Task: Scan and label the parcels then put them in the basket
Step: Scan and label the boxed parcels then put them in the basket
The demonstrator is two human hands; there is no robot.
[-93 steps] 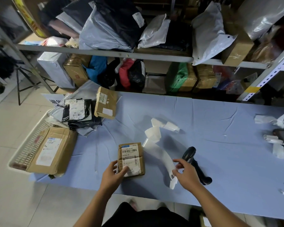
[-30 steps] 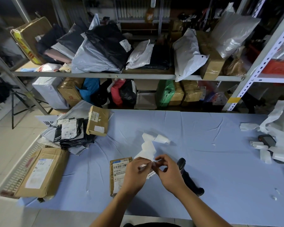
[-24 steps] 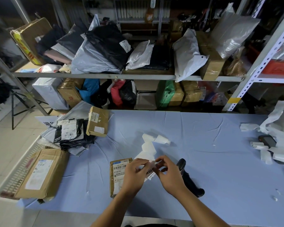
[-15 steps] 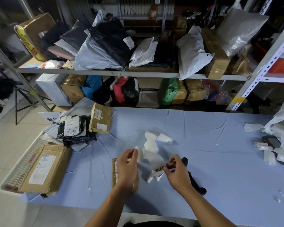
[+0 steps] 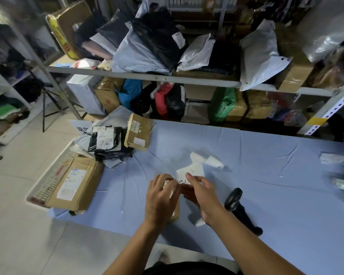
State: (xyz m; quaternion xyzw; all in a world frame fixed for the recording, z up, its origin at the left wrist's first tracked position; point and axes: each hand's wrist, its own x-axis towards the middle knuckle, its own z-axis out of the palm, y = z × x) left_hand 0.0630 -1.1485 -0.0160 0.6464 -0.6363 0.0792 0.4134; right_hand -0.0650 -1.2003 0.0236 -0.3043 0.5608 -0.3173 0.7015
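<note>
Both my left hand [image 5: 160, 197] and right hand [image 5: 202, 192] pinch the flimsy label [image 5: 180, 181] edgewise over the parcel [image 5: 176, 212], probably light and stiff.

Across the table [image 5: 256, 155], bare cloth lies open from twelve to two o'clock, beyond the label strips [image 5: 199, 163]. The scanner [image 5: 240, 213] blocks four o'clock; stacked parcels [image 5: 111, 141] and the basket [image 5: 48, 179] crowd nine to eleven.

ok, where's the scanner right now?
Head view: the scanner lies on the blue table, just right of the right hand, not held.
</note>
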